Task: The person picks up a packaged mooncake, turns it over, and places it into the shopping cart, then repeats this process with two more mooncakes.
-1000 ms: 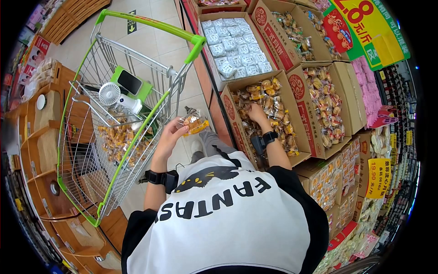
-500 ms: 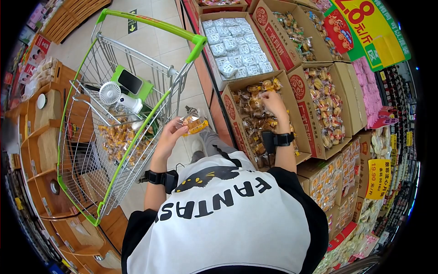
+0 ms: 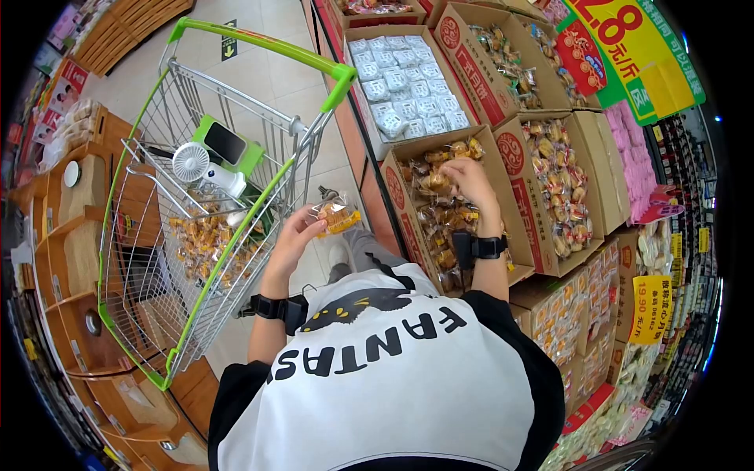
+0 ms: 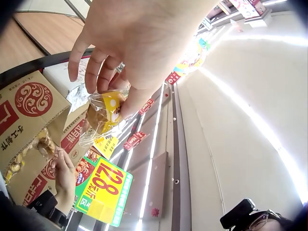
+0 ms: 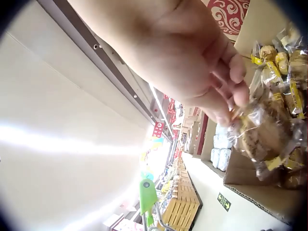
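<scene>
In the head view, my left hand [image 3: 290, 235] holds a wrapped mooncake [image 3: 336, 217] between thumb and fingers, beside the cart and above the floor. The left wrist view shows its clear wrapper [image 4: 98, 113] with a yellow label. My right hand [image 3: 473, 185] is over an open cardboard box [image 3: 398, 191] filled with similar wrapped mooncakes [image 3: 455, 213]. Thumb and fingertips pinch the wrapper of one mooncake [image 5: 262, 134], seen close in the right wrist view. Its round brown cake shows through the plastic, above the others in the box.
A shopping cart [image 3: 259, 35] with a green handle stands at left, carrying a white handheld fan [image 3: 190, 161], a phone [image 3: 225, 144] and several wrapped cakes [image 3: 206, 243]. Neighbouring boxes hold white packets [image 3: 404, 78] and more wrapped cakes [image 3: 556, 180]. Wooden shelves [image 3: 78, 275] line the left side.
My right hand has moved from down among the mooncakes toward the box's right side and now pinches one by its wrapper. My left hand stays in place with its mooncake.
</scene>
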Demonstrator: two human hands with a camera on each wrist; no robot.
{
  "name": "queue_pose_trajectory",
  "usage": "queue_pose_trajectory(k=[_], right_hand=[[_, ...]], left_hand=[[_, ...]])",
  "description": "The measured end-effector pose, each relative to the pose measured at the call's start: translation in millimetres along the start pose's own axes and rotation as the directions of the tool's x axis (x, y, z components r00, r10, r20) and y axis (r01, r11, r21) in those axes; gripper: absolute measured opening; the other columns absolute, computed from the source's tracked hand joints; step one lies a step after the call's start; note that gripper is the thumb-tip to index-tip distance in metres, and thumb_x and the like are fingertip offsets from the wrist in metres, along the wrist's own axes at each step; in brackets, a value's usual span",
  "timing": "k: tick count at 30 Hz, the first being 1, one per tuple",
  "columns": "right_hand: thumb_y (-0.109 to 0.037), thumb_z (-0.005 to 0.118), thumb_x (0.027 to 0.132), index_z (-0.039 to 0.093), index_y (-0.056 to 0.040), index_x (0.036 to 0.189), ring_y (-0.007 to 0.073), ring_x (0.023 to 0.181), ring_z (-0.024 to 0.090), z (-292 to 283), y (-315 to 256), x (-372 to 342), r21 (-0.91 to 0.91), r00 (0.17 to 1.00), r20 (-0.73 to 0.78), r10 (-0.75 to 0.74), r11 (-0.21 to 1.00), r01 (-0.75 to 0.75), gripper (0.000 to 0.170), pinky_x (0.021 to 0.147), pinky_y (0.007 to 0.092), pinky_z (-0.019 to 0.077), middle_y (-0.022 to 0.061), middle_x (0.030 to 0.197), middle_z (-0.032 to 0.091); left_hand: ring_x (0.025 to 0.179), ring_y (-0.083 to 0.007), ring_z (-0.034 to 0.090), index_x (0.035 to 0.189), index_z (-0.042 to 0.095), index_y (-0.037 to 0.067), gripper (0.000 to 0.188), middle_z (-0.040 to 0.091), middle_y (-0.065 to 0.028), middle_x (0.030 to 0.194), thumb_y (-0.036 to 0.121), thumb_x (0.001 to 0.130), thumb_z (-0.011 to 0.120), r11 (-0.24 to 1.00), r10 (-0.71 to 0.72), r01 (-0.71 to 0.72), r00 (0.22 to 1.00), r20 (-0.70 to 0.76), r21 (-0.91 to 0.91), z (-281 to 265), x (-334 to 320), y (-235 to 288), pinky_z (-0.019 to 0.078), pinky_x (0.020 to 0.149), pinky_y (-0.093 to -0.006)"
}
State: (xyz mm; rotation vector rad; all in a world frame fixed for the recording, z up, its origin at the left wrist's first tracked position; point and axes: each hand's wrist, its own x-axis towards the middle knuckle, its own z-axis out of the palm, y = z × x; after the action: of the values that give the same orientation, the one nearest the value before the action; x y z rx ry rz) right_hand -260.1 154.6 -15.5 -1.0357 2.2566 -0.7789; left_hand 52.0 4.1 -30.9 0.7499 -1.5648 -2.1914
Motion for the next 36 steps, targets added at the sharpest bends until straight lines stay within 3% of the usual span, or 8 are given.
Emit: queue_pose_trajectory(k=[1, 4, 8, 10, 19, 26, 28, 36], right_hand=[[-0.01, 0.05, 0.081, 0.06, 0.0004, 0.088, 0.0173, 0.054, 0.056, -1.0, -5.4, -1.7, 0.19, 0.999, 0.001, 0.046, 0.981, -0.046, 0.016, 0.057, 0.0263, 0.0447, 0.0111, 0.093, 0.057], [-0.007, 0.046, 0.083, 0.058, 0.0021, 0.092, 0.0137, 0.054, 0.057, -4.9, -15.3, -1.7, 0.265, 0.983, -0.06, -0.175, 0.946, 0.185, 0.018, 0.053, 0.0227, 0.0439, 0.0097, 0.103, 0.052], [-0.009, 0.044, 0.084, 0.057, 0.003, 0.092, 0.0144, 0.061, 0.06, -8.0, -37.3, -5.3, 0.29, 0.944, -0.197, -0.265, 0.904, 0.314, 0.019, 0.053, 0.024, 0.0449, 0.0081, 0.102, 0.054], [-0.011, 0.042, 0.086, 0.055, 0.0027, 0.092, 0.0154, 0.067, 0.061, -8.0, -41.7, -4.2, 0.527, 0.952, -0.237, -0.196, 0.797, 0.295, 0.02, 0.059, 0.0241, 0.0475, 0.0073, 0.102, 0.054], [-0.019, 0.037, 0.09, 0.047, 0.0008, 0.089, 0.0202, 0.082, 0.058, -2.2, -52.6, -1.7, 0.79, 0.899, -0.262, -0.35, 0.457, 0.408, 0.022, 0.075, 0.0287, 0.0469, 0.0108, 0.11, 0.045], [-0.02, 0.042, 0.088, 0.047, -0.0011, 0.079, 0.0119, 0.066, 0.051, 16.5, -47.4, 10.4, 0.75, 0.957, -0.258, -0.134, 0.597, 0.285, 0.022, 0.064, 0.0249, 0.0436, 0.0062, 0.085, 0.05], [-0.02, 0.05, 0.084, 0.044, -0.0017, 0.067, 0.0094, 0.054, 0.037, 25.1, -29.3, 19.9, 0.328, 0.852, -0.467, -0.235, 0.849, 0.414, 0.026, 0.053, 0.0228, 0.0345, 0.0024, 0.069, 0.045], [-0.014, 0.063, 0.075, 0.027, -0.0057, 0.056, 0.0063, 0.053, 0.027, 35.3, -5.2, 16.5, 0.365, 0.882, -0.456, -0.123, 0.877, 0.311, 0.041, 0.048, 0.0222, 0.026, -0.0022, 0.055, 0.03]], left_hand=[[0.076, -0.0062, 0.047, 0.089, 0.052, 0.003, 0.017, 0.053, 0.001, 0.079, 0.015, 0.078, 0.055, 1.0, -0.001, 0.001, 1.0, -0.005, -0.007, 1.2, -0.3, 1.3, 0.0351, 0.069, -0.0206], [0.076, -0.0064, 0.047, 0.09, 0.052, 0.003, 0.017, 0.053, 0.0008, 0.079, 0.016, 0.078, 0.055, 1.0, -0.001, 0.001, 1.0, -0.007, -0.015, 0.6, -0.1, -0.1, 0.0353, 0.07, -0.0206], [0.077, -0.0068, 0.048, 0.091, 0.052, 0.002, 0.019, 0.053, 0.0003, 0.082, 0.015, 0.078, 0.056, 1.0, -0.012, 0.012, 1.0, -0.013, -0.007, 3.6, -0.1, 2.1, 0.0358, 0.07, -0.0208], [0.078, -0.0077, 0.048, 0.097, 0.05, 0.001, 0.024, 0.053, -0.0002, 0.082, 0.014, 0.078, 0.056, 1.0, -0.018, 0.018, 1.0, 0.005, -0.001, 2.5, 0.8, 1.2, 0.0366, 0.071, -0.0209], [0.077, -0.0082, 0.048, 0.101, 0.048, 0.0, 0.027, 0.052, -0.0006, 0.082, 0.013, 0.078, 0.055, 1.0, -0.016, 0.016, 1.0, 0.02, 0.007, 6.0, 2.0, 3.2, 0.0371, 0.072, -0.0212], [0.076, -0.0086, 0.048, 0.098, 0.049, 0.0, 0.023, 0.051, -0.0007, 0.083, 0.012, 0.078, 0.054, 0.999, -0.034, 0.034, 0.999, -0.005, 0.014, 9.6, -0.2, 8.3, 0.0379, 0.07, -0.0215], [0.075, -0.0087, 0.048, 0.097, 0.049, 0.0, 0.023, 0.051, -0.0006, 0.082, 0.012, 0.078, 0.054, 0.999, -0.03, 0.03, 1.0, -0.007, 0.015, 8.1, -0.1, 5.9, 0.0381, 0.07, -0.0215], [0.075, -0.0084, 0.048, 0.096, 0.049, 0.0, 0.022, 0.05, -0.0003, 0.081, 0.012, 0.078, 0.054, 0.999, -0.017, 0.018, 1.0, -0.009, 0.042, 2.5, -0.3, 1.2, 0.0376, 0.07, -0.0215]])
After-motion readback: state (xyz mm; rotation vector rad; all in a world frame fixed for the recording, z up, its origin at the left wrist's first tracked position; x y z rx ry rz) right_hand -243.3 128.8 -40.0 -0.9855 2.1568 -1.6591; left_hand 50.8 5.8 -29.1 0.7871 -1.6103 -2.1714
